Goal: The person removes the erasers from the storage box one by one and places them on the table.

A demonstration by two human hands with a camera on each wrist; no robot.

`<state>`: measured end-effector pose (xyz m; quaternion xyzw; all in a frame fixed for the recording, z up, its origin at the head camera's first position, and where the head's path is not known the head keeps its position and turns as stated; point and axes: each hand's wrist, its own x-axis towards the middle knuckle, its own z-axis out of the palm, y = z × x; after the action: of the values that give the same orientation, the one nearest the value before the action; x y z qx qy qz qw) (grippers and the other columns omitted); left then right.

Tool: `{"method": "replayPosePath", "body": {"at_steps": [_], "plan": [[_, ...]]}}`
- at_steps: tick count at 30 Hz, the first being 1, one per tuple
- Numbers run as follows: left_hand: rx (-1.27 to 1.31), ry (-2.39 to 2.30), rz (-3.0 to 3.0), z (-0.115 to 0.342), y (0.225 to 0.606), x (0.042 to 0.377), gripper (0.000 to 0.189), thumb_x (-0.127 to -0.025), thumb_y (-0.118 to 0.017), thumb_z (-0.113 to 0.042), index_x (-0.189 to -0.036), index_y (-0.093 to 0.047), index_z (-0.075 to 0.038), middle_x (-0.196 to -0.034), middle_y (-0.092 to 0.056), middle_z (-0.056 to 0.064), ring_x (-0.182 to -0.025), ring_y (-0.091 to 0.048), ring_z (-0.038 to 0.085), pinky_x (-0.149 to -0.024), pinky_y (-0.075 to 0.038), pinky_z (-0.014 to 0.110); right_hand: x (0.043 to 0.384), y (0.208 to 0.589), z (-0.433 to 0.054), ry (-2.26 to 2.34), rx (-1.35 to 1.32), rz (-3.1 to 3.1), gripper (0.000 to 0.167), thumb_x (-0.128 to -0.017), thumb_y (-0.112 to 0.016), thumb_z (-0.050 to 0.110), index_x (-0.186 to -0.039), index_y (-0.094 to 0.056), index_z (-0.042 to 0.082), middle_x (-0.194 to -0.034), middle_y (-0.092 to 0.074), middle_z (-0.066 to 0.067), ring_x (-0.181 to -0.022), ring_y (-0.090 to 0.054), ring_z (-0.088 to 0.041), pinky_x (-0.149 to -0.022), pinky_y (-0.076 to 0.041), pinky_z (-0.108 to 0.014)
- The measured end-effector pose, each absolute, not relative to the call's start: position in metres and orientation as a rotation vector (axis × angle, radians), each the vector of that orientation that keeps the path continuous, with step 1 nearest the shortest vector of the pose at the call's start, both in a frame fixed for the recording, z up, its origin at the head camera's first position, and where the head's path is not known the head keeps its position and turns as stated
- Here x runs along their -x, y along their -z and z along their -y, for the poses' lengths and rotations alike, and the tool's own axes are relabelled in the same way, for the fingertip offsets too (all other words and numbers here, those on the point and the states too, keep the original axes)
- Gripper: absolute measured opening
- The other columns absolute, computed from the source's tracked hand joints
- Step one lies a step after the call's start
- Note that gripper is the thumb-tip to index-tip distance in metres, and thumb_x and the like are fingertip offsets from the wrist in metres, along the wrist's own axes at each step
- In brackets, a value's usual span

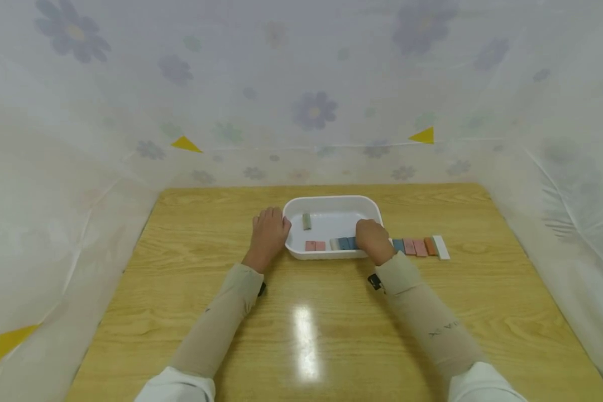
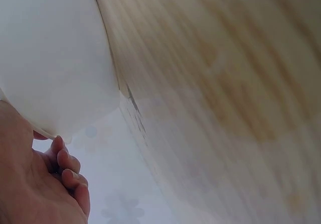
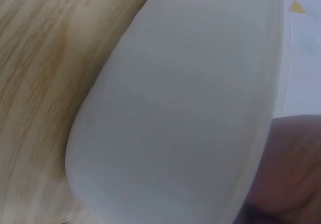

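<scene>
A white oblong tray [image 1: 331, 204] stands on the wooden table. My left hand [image 1: 270, 233] grips its left rim, and in the left wrist view the curled fingers [image 2: 71, 164] meet the rim's edge. My right hand [image 1: 373, 240] reaches over the front rim into the tray's right front corner; its fingertips are hidden there. Beside it inside the tray, blue blocks [image 1: 344, 243] and a pale block [image 1: 334, 244] form a row along the front wall. Two pink blocks [image 1: 315, 245] lie further left, and a greenish block [image 1: 306, 221] sits near the back left.
Right of the tray, a row of small flat blocks lies on the table [image 1: 301, 312]: blue [image 1: 398, 245], pink [image 1: 414, 247], orange [image 1: 429, 246] and a white one with a green edge [image 1: 441, 247]. Flower-patterned sheeting [image 1: 301, 84] surrounds the table's back and sides.
</scene>
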<state>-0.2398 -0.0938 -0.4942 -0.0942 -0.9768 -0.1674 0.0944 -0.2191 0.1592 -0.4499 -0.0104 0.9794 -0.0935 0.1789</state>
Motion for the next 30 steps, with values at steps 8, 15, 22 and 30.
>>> {"method": "replayPosePath", "body": {"at_steps": [8, 15, 22, 30], "plan": [[0.283, 0.499, 2.903, 0.094, 0.494, 0.24, 0.022, -0.094, -0.043, -0.025, -0.091, -0.051, -0.004, -0.085, -0.049, 0.007, -0.079, -0.044, 0.024, -0.07, -0.031, 0.038, 0.221, 0.457, -0.155, 0.275, -0.062, -2.826, 0.016, -0.086, -0.047, 0.005, -0.085, -0.061, -0.003, -0.078, -0.059, -0.016, -0.067, -0.055, -0.024, -0.056, -0.047, -0.042], [0.297, 0.494, 2.904, 0.093, 0.493, 0.24, 0.023, -0.095, -0.043, -0.025, -0.092, -0.051, -0.004, -0.085, -0.049, 0.008, -0.079, -0.044, 0.025, -0.071, -0.031, 0.038, 0.215, 0.463, -0.156, 0.36, -0.039, -2.951, 0.011, -0.082, -0.055, 0.007, -0.08, -0.058, -0.003, -0.073, -0.058, -0.015, -0.064, -0.057, -0.025, -0.054, -0.047, -0.041], [0.295, 0.517, 2.903, 0.093, 0.493, 0.239, 0.021, -0.094, -0.043, -0.024, -0.09, -0.05, -0.004, -0.084, -0.047, 0.007, -0.077, -0.043, 0.024, -0.07, -0.03, 0.038, 0.208, 0.445, -0.156, 0.606, 0.036, -3.058, 0.025, -0.079, -0.058, 0.006, -0.059, -0.043, 0.006, -0.056, -0.038, -0.004, -0.051, -0.037, -0.018, -0.048, -0.036, -0.034], [0.294, 0.514, 2.894, 0.095, 0.493, 0.24, 0.021, -0.094, -0.043, -0.025, -0.089, -0.05, -0.005, -0.083, -0.047, 0.007, -0.078, -0.043, 0.024, -0.069, -0.03, 0.038, 0.192, 0.407, -0.154, 0.883, 0.131, -2.97, 0.032, -0.069, -0.047, 0.003, -0.058, -0.02, 0.016, -0.056, -0.012, 0.004, -0.051, -0.009, -0.013, -0.048, -0.015, -0.03]]}}
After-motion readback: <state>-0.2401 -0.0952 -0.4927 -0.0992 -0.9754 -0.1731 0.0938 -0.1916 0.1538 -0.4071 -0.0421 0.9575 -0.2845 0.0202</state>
